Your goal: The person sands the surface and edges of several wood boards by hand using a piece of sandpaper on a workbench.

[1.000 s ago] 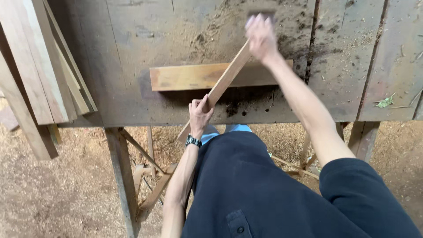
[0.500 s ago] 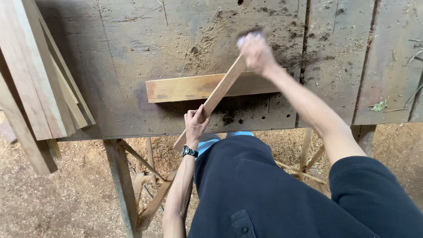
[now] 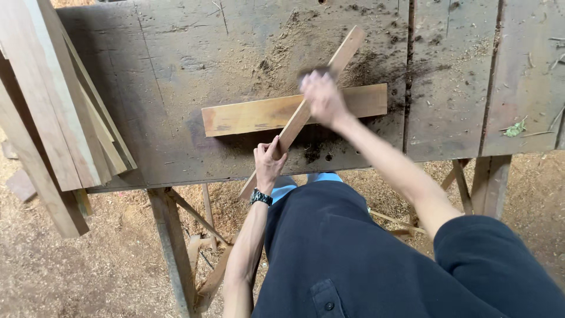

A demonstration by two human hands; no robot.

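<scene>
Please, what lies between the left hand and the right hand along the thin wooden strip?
In the head view, between the left hand and right hand, the thin strip crosses the flat board.

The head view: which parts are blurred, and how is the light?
In the head view the right hand is smeared by motion blur; the left hand, the thin wooden strip and the flat board are sharp. The light is soft and even, with a faint shadow under the board on the workbench and no glare.
</scene>
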